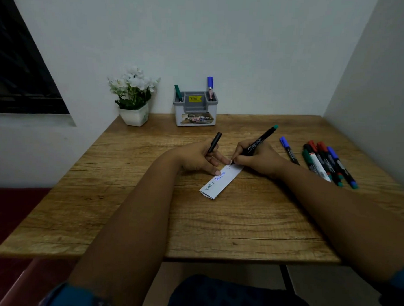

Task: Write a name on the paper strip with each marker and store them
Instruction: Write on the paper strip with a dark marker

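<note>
Wooden table (239, 223): right hand (255, 158) pinching marker (257, 141) on paper strip (220, 182), left hand (199, 158) gripping cap (214, 142)

- Desk (148, 219): the near half is bare wood from the left edge to the right edge, open to a hand.
- Far edge: flower pot (134, 115) by the far left corner and pen holder (195, 109) at the middle, with a gap between them.
- Right edge: loose markers (326, 163) block that side.
- Middle: both forearms and the paper strip (220, 182) lie across.
</note>
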Demonstrator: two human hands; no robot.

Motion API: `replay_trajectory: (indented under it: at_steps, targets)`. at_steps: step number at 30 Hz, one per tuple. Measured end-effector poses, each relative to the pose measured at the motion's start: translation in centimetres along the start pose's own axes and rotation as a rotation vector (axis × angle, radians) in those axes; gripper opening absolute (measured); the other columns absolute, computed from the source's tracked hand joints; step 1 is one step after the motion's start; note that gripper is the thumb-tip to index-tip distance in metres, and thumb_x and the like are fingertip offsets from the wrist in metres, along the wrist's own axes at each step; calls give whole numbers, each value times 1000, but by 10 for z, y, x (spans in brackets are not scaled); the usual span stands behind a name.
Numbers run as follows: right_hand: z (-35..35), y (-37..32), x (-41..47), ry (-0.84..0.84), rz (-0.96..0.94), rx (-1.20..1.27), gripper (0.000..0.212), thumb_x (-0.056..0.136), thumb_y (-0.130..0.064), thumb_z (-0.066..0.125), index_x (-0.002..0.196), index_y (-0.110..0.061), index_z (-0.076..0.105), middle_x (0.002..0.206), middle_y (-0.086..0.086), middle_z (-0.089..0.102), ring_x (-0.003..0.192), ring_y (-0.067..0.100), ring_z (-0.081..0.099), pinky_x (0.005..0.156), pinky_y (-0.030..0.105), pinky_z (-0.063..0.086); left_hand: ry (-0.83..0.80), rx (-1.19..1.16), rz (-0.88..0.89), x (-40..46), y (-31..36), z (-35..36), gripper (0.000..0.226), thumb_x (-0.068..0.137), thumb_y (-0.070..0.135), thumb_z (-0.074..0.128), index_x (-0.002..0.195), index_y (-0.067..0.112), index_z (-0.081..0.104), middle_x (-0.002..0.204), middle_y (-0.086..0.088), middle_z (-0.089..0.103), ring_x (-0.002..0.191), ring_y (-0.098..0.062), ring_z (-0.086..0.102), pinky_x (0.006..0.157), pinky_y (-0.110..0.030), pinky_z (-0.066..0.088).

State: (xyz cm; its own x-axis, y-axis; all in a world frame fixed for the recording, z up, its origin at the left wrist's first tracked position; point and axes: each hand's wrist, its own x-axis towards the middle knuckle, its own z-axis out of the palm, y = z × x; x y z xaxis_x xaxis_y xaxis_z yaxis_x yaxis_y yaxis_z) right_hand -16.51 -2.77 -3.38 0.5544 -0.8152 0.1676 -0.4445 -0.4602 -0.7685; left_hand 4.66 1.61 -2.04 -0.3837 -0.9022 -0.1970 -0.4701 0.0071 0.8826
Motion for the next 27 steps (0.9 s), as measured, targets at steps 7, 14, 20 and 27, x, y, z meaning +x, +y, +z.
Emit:
replay_trajectory:
  at_steps: [7,14,20,27]
  targets:
    - [-1,1,0,-5,13,-28,4,81,-8,69,81,-10,72,86,1,73,88,12,66,86,33,54,-1,20,-5,-2,1,0,67,75,-6,76,124,16,36,114,-2,68,104,-16,61,96,-31,52]
    - [0,1,0,23,37,-10,5,84,-10,68,81,-13,72,88,-2,72,87,3,65,81,22,50,-13,32,-11,-1,1,-1,60,77,-6,74,118,18,38,114,-1,68,98,-10,62,90,-25,53]
    - [0,3,1,11,42,-9,4,83,-8,68,81,-8,71,86,0,73,83,3,65,79,22,50,-5,39,-11,0,1,-1,64,75,-5,76,121,18,38,118,-3,68,98,-10,62,90,-26,53]
    - [-4,3,4,131,23,143,9,91,-10,62,95,-4,68,84,-3,70,74,-8,62,67,6,45,-6,59,-2,-1,1,0,71,75,-4,77,130,14,35,117,-1,69,100,-11,61,89,-25,54]
